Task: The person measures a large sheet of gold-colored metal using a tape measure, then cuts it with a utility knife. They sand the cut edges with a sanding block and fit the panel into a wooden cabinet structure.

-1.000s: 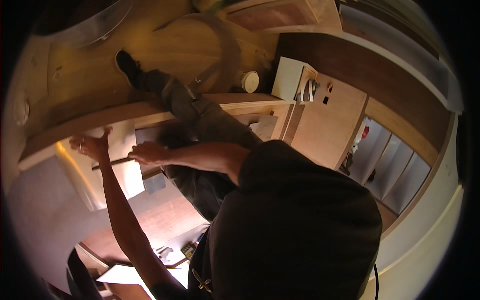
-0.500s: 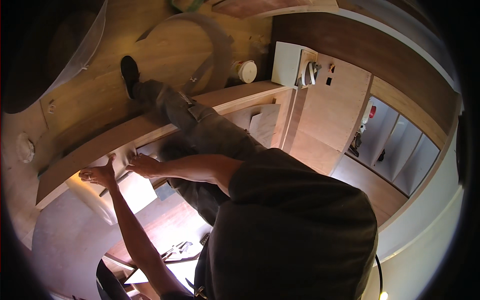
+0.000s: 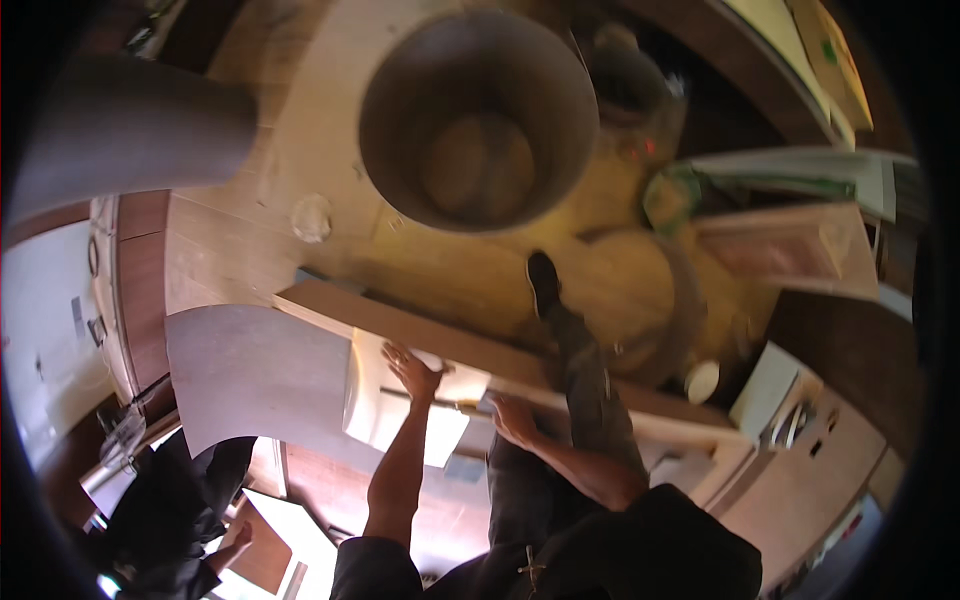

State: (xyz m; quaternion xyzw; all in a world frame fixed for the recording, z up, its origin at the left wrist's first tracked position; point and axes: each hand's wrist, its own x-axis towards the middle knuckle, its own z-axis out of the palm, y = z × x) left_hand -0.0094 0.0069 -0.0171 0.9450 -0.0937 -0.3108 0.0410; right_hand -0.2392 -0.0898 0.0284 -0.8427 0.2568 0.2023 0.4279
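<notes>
My left hand (image 3: 412,374) lies with fingers spread on a shiny pale sheet (image 3: 370,410), just below a long wooden board (image 3: 318,307). My right hand (image 3: 515,425) is at the right side of the sheet, fingers closed round the end of a dark thin bar (image 3: 430,400) that crosses the sheet under my left wrist; the grip is slightly blurred. A grey curved panel (image 3: 250,370) lies to the left of the sheet. My leg (image 3: 585,360) stretches over the board, with my shoe (image 3: 543,285) on the wooden floor (image 3: 450,270).
A large open cylinder (image 3: 384,120) and a grey roll (image 3: 150,130) sit beyond the board. A white tub (image 3: 701,381) and a pale box (image 3: 765,390) are to the right, wooden pieces (image 3: 790,247) behind. A co-worker (image 3: 160,515) is at lower left, hand (image 3: 241,538) by panels.
My view has swung, so the scene sits further right and lower, bringing the large cylinder and the co-worker further into view. Both hands remain at the sheet.
</notes>
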